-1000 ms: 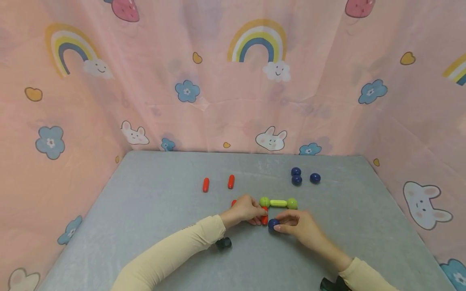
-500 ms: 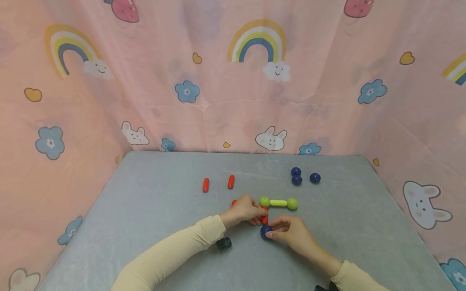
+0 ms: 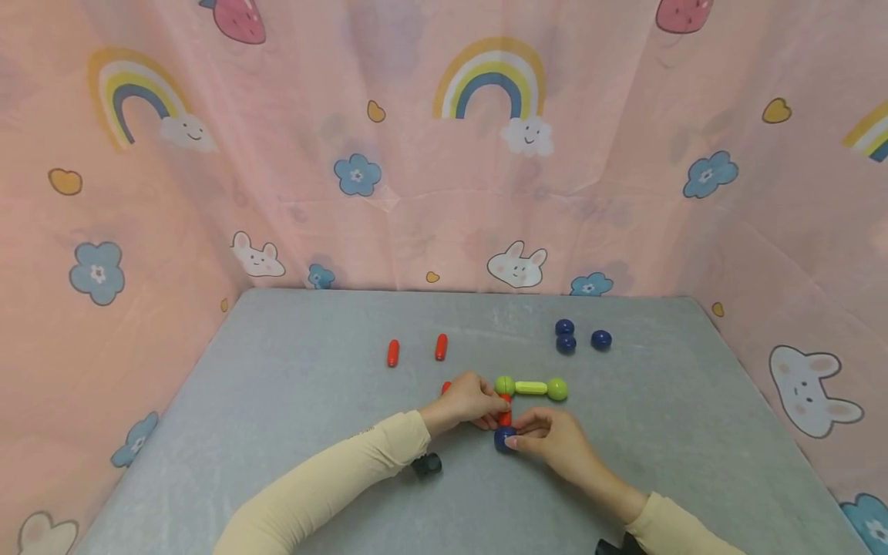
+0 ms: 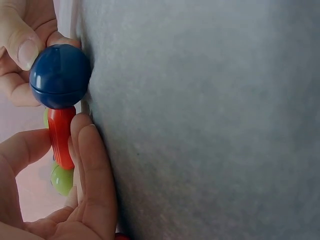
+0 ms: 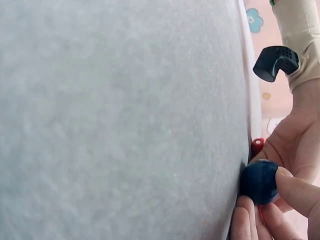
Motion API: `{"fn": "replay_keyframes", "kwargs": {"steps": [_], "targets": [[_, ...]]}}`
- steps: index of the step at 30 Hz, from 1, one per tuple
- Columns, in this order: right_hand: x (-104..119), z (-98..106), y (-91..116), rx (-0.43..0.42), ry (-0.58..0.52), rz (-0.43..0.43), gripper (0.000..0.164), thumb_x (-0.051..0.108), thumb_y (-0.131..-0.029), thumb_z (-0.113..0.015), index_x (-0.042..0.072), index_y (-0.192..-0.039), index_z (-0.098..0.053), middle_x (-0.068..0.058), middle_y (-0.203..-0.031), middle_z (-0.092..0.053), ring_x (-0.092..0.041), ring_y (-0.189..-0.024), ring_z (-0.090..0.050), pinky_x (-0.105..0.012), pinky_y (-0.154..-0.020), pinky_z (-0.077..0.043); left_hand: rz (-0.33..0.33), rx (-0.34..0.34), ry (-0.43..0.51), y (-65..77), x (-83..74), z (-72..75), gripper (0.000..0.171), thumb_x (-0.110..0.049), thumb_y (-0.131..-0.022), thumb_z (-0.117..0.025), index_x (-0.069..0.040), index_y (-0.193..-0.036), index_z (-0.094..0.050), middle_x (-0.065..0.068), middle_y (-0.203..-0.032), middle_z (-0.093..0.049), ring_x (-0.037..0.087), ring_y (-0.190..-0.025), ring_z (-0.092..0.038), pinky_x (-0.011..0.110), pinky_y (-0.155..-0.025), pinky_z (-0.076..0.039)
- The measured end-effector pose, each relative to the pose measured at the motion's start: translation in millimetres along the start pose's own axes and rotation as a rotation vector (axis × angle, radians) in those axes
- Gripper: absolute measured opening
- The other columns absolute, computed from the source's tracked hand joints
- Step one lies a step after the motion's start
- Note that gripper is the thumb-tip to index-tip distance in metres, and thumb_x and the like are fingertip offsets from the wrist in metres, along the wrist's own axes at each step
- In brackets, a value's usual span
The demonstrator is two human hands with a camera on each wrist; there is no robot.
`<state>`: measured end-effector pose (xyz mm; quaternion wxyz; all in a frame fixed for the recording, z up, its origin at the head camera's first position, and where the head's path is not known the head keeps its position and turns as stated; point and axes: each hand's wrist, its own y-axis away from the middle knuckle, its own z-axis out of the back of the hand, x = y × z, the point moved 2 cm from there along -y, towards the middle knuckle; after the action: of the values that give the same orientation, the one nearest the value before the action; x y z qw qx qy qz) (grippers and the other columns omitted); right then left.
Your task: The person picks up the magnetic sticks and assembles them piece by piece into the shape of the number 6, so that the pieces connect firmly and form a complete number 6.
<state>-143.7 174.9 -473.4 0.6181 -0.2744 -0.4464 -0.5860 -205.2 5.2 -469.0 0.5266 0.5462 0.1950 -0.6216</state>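
Since the left hand (image 3: 470,399) pinches the red plastic-looking rod (image 4: 61,135) sitting between a lime-green ball (image 3: 505,385) and the glossy dark-blue ball (image 4: 60,77) the right hand (image 3: 558,445) pinches, a crooked push could totally unseat it.

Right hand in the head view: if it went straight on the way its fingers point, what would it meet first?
Probably the red stick, just beyond the blue ball that the right hand pinches; the left hand comes right after, though depth is hard to judge.
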Motion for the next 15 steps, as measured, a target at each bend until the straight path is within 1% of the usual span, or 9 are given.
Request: {"fn": "replay_keyframes", "kwargs": {"steps": [6, 15], "targets": [[-0.8, 0.4, -1.2, 0.015, -0.001, 0.011, 0.032, 0.019, -0.078, -0.084, 0.000, -0.100, -0.071, -0.011, -0.095, -0.076, -0.011, -0.079, -0.072, -0.020, -0.066, -0.055, -0.007, 0.002, -0.002, -0.4, 1.0, -0.1, 0.017, -0.017, -0.086, -0.075, -0.003, -0.077, -0.077, 0.016, -0.070, -0.075, 0.011, -0.052, -0.067, 0.024, -0.051, -0.056], [-2.3, 1.3, -3.1, 0.028, -0.005, 0.027, 0.032, 0.019, -0.078, -0.084, -0.001, -0.099, -0.071, -0.012, -0.095, -0.076, -0.012, -0.080, -0.072, -0.020, -0.066, -0.055, -0.014, 0.008, 0.002, -0.6, 1.9, 0.4, 0.018, -0.017, -0.087, -0.075, -0.002, -0.078, -0.077, 0.015, -0.071, -0.075, 0.012, -0.055, -0.068, 0.024, -0.053, -0.057]]}}
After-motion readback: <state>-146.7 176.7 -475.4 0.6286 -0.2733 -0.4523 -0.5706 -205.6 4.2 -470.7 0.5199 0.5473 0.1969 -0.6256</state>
